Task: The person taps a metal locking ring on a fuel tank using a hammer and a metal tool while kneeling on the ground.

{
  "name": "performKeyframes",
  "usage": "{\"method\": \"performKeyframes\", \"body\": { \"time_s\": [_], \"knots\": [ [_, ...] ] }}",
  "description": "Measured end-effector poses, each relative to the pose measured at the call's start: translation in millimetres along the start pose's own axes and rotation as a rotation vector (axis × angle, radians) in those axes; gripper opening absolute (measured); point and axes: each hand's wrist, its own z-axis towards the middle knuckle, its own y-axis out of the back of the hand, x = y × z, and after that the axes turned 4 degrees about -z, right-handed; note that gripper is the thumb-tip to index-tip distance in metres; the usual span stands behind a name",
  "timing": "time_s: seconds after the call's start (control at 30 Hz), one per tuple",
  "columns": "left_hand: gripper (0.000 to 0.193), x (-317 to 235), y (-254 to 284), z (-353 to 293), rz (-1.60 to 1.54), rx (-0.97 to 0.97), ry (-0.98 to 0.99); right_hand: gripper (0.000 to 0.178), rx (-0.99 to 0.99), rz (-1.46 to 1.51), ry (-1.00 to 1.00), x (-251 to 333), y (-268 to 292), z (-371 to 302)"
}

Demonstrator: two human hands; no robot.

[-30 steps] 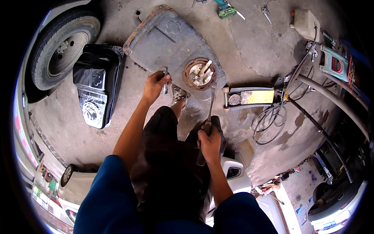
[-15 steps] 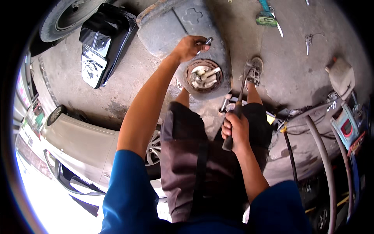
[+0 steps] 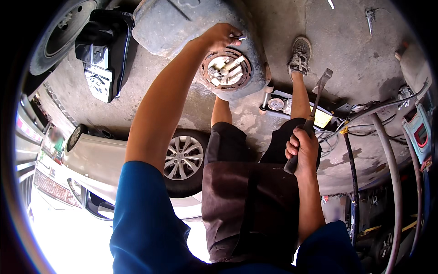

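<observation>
My left hand is closed over the top of a grey fuel tank, just beyond its round opening. A short metal rod sticks out of its fingertips; most of it is hidden by the hand. The opening has a rusty ring around a dirty white fuel pump unit. My right hand grips a black-handled steel tool with a flattened, widened end, held above my right leg and away from the tank. Its exact kind is not clear.
A glossy black pan-like part lies on the floor at left, beside a tyre. A silver car stands nearer left. A floor jack lies by my right leg, with hoses and grey tubes at right.
My right hand has swung the steel tool outward to the right, away from the tank. My left hand stays near the rusty ring with the rod. The whole view has shifted.
</observation>
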Motion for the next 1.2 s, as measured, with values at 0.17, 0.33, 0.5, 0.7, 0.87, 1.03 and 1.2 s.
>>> {"method": "performKeyframes", "body": {
  "time_s": [0.17, 0.33, 0.5, 0.7, 0.87, 1.03, 1.2],
  "knots": [
    [0.04, 6.9, -8.0, -4.4, 0.042, -0.004, -0.02, 0.012, 0.041, 0.005, -0.031, -5.3, -9.4, -4.7],
    [0.039, 8.9, -4.9, 3.1, 0.042, 0.032, -0.035, 0.013, 0.075, -0.066, -0.021, -11.2, -19.0, -8.1],
    [0.039, 14.5, -7.9, 8.8, 0.135, 0.024, -0.063, 0.014, 0.074, -0.089, -0.001, -10.0, -30.2, -6.2],
    [0.044, 20.9, -5.3, 6.4, 0.076, -0.007, -0.093, 0.014, 0.077, -0.077, 0.025, -3.8, -36.2, 0.2],
    [0.048, 21.4, -4.4, 5.2, 0.071, -0.015, -0.106, 0.014, 0.075, -0.095, 0.035, -4.3, -36.4, 2.1],
    [0.048, 18.8, -4.6, 5.7, 0.072, 0.022, -0.116, 0.013, 0.064, -0.094, 0.02, -0.1, -41.1, 8.0],
    [0.043, 38.4, -8.8, 14.5, 0.086, -0.018, -0.15, 0.014, 0.05, -0.057, 0.127, 10.9, -73.5, 29.3]
  ]
}}
